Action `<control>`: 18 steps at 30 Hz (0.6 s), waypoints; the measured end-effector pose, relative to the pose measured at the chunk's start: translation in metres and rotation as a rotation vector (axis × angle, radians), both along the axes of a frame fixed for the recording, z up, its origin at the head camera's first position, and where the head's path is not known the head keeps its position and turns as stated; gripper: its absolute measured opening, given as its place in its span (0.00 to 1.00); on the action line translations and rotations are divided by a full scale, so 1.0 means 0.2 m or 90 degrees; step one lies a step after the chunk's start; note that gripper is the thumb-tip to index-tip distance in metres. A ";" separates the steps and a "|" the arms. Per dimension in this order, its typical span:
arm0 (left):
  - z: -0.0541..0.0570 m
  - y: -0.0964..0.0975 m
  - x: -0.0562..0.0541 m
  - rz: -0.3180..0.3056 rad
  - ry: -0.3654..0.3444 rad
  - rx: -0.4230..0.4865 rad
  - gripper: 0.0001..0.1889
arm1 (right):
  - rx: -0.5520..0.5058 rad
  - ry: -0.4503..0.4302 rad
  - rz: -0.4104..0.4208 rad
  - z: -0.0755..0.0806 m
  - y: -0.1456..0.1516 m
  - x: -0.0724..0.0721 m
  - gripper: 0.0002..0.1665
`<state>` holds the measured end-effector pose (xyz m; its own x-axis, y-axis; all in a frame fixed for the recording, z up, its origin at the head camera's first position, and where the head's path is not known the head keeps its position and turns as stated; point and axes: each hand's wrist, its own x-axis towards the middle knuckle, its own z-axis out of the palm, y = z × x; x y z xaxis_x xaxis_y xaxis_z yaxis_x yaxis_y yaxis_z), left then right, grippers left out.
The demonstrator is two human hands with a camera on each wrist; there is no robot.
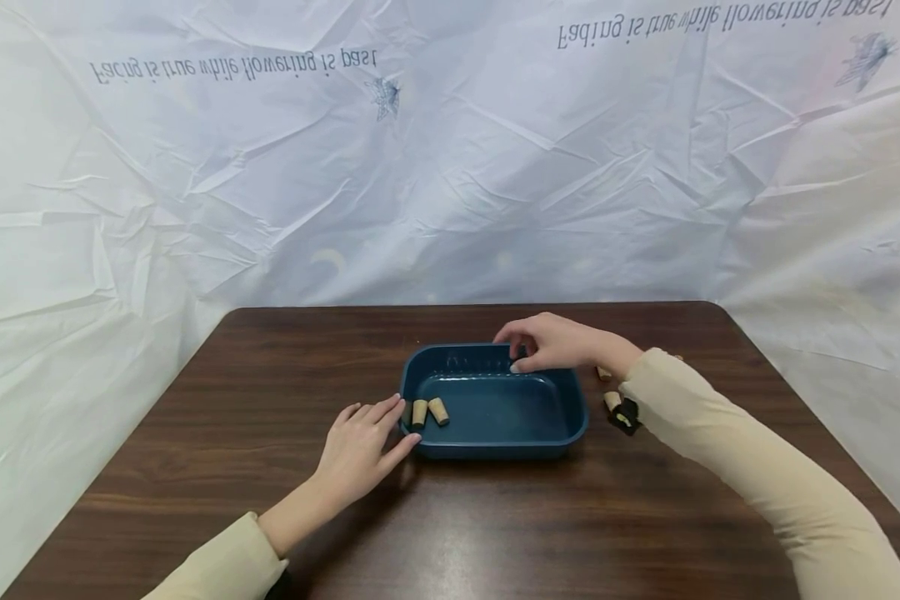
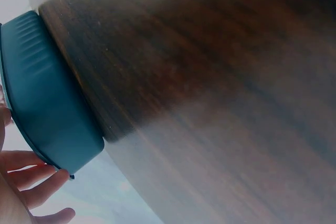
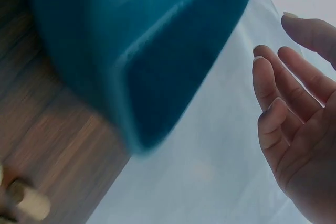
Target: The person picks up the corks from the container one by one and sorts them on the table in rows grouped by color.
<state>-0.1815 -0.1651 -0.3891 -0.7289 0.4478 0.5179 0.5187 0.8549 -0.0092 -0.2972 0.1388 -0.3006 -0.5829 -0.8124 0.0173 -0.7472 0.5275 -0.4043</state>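
A dark blue rectangular tray (image 1: 487, 451) stands on the table, with two cork stoppers, one cork (image 1: 419, 414) beside another cork (image 1: 438, 411), at its left end. My left hand (image 1: 360, 446) touches the tray's left rim with its fingers spread and mostly straight; in the left wrist view its fingertips (image 2: 60, 176) lie at the rim. Above the tray's back right part hovers my right hand (image 1: 558, 340), its fingers bent loosely. The right wrist view shows that hand (image 3: 302, 114) with nothing in it, apart from the tray wall (image 3: 173, 77).
On the brown wooden table (image 1: 270, 375), right of the tray, lie more corks, among them a cork (image 1: 604, 373) and a cork (image 1: 612, 401) partly behind the right forearm. A black device (image 1: 624, 417) shows at the right wrist. A creased white sheet (image 1: 450, 167) hangs behind.
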 end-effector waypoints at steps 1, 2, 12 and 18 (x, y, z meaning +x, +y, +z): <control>0.00 0.00 0.00 0.000 0.000 0.000 0.27 | 0.011 -0.005 0.006 0.00 -0.04 0.00 0.23; 0.00 0.00 0.00 0.000 0.000 0.000 0.27 | 0.023 -0.009 0.010 0.00 -0.07 -0.01 0.24; 0.00 0.00 0.00 0.004 -0.006 -0.002 0.27 | 0.125 -0.046 0.038 -0.07 -0.34 -0.03 0.28; 0.00 0.00 0.00 -0.002 0.003 -0.001 0.27 | 0.158 -0.073 0.047 -0.15 -0.45 -0.02 0.28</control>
<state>-0.1822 -0.1651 -0.3885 -0.7254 0.4504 0.5206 0.5207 0.8537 -0.0130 -0.3011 0.0494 -0.3306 -0.5083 -0.8239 -0.2506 -0.7441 0.5667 -0.3538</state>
